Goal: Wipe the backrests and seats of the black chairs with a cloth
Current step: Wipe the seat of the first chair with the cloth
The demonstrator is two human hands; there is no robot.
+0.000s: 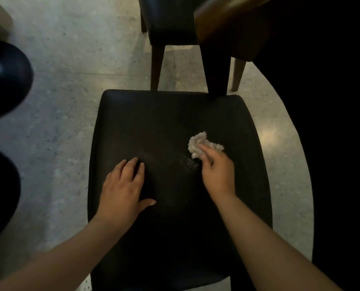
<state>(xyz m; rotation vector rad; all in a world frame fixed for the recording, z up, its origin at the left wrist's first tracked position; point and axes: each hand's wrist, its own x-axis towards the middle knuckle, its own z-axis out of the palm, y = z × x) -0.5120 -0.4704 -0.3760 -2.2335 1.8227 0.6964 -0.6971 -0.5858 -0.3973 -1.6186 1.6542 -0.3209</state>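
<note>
While the right hand presses the crumpled white cloth onto the right-centre of the near chair's black seat, its fingers are curled over the wad, pinching it. Left hand lies flat on the seat's left-centre, fingers straight and slightly spread, thumb out, holding nothing. Looks like bracing.

Pale specks lie on the seat between the two hands, just beside the cloth. My read: seat wipe underway, not finished. That patch needs a pass, and probably the front and left parts too, but the surface is too dark to tell wiped from unwiped.

This chair's backrest is out of view, so I cannot tell its status. Second black chair stands beyond, by a wooden table edge. No hand is near it and nothing shows whether it's done. Likely most of the job is left.
</note>
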